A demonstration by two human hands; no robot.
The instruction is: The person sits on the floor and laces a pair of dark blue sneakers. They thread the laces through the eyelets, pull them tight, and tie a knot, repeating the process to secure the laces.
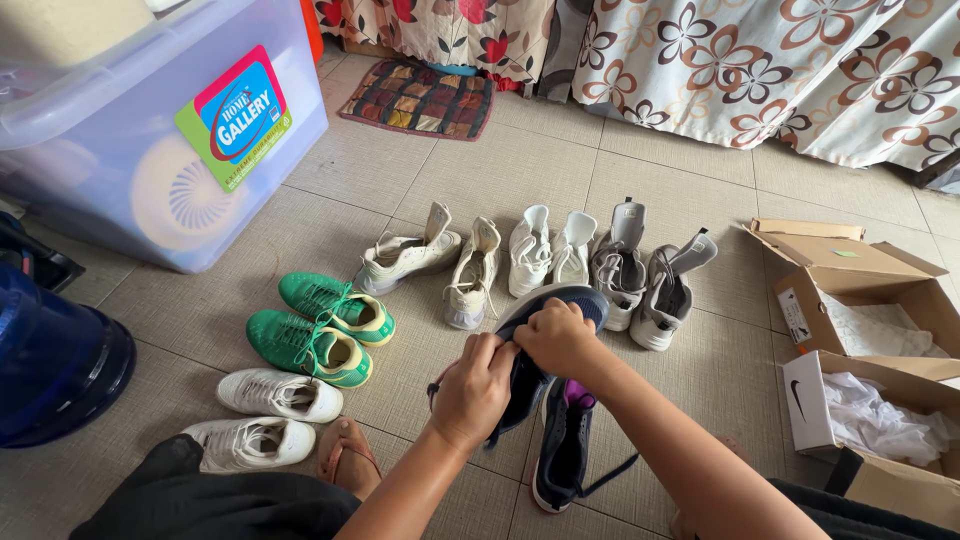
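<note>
Your two forearms are rising from the bottom edge of the frame toward its centre. Your left hand (472, 388) is curling its fingers tightly around the lower part of the dark navy shoe (535, 345), which you are holding up off the floor just below the middle of the frame. Your right hand (560, 335) is closing over the shoe's top, knuckles up, wrist bent down. Its mate, a second navy shoe (565, 450), is lying on the tiled floor (720, 370) directly beneath, near your sandalled foot (348, 458). At lower left, a pair of white sneakers (270, 415) is sitting beside the green sneakers (320, 325). Farther up, a row of pale shoes (540, 260) is standing across the centre. Open cardboard shoeboxes (860, 300) are lying at right, and a clear storage bin (150, 130) is filling the upper left.
</note>
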